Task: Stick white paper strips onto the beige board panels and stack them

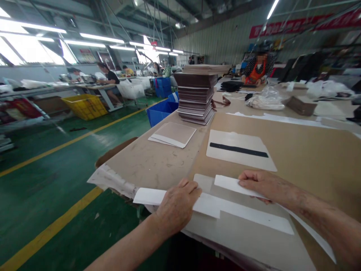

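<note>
My left hand (pixel 180 205) is closed round a white strip (pixel 148 196) that sticks out past the table edge. Beneath it a longer white strip (pixel 256 218) lies across a grey-beige panel (pixel 242 235) at the near edge. My right hand (pixel 256 184) pinches another white strip (pixel 227 183) over the same panel, thumb on top. Beyond the hands, a light panel (pixel 239 141) with a black strip (pixel 238 149) across it lies flat on the brown board.
A tall stack of dark panels (pixel 196 98) stands at the table's far left part, with thin sheets (pixel 173 134) in front. Plastic bags (pixel 266 98) lie farther back. A person in an orange apron (pixel 256 73) works across the table. Blue bins (pixel 160 112) stand beyond the left edge.
</note>
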`<state>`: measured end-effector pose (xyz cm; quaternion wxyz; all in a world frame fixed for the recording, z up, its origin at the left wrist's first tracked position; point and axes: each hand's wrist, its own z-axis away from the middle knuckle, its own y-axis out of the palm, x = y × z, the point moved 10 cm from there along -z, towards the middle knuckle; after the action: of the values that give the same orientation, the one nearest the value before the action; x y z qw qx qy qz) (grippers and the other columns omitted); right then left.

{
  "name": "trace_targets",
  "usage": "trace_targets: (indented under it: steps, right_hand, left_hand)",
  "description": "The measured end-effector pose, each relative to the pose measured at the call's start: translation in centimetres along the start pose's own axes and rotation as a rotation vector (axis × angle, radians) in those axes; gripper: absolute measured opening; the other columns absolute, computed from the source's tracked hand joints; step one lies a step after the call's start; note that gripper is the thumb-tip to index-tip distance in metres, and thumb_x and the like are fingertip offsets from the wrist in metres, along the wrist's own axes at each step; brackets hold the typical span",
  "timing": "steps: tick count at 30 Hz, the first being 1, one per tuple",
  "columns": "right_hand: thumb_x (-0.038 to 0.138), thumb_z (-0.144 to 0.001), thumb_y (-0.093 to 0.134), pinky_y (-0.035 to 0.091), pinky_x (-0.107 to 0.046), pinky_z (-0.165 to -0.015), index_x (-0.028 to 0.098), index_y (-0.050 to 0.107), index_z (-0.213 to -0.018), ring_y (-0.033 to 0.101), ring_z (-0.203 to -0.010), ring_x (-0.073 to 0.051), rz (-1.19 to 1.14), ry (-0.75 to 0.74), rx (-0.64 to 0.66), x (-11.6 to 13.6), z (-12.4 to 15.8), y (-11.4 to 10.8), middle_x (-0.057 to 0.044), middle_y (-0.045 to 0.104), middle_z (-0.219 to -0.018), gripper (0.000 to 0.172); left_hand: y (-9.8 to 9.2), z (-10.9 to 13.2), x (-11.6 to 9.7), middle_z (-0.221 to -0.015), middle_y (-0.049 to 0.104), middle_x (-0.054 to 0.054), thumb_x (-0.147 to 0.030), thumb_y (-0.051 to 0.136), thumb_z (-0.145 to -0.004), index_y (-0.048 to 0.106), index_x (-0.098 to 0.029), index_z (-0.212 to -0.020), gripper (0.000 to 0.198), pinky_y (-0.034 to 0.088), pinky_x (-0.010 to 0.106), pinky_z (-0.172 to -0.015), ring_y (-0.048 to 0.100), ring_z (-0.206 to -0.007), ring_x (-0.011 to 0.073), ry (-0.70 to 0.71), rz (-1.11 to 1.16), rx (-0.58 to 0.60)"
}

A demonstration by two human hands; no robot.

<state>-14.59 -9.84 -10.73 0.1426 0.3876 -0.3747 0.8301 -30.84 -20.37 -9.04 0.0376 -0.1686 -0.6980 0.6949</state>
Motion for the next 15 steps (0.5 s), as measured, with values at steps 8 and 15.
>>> trace_targets:
  steps: [8, 15]
  right_hand:
    - [0.037, -0.082, 0.054, 0.029, -0.019, -0.04, 0.021, 0.056, -0.079, 0.038, -0.047, -0.008, 0.027, -0.057, 0.067, 2.9, -3.9, 3.0, 0.006, 0.044, -0.058, 0.017]
    - [0.036, -0.084, 0.052, 0.031, -0.02, -0.042, 0.019, 0.058, -0.081, 0.042, -0.046, -0.008, 0.178, -0.097, 0.097, 3.1, -5.8, 4.5, 0.004, 0.051, -0.06, 0.018]
  left_hand:
    - [0.2, -0.2, 0.3, -0.104, 0.056, 0.003, -0.008, 0.047, -0.079, 0.056, -0.02, -0.102, 0.028, 0.045, 0.034, -0.086, 0.047, -0.099, 0.021, 0.007, 0.02, 0.005]
    - [1.1, -0.2, 0.8, -0.11, 0.052, 0.005, -0.007, 0.048, -0.074, 0.053, -0.02, -0.101, 0.03, 0.047, 0.037, -0.085, 0.045, -0.1, 0.0227, -0.021, 0.006, 0.016]
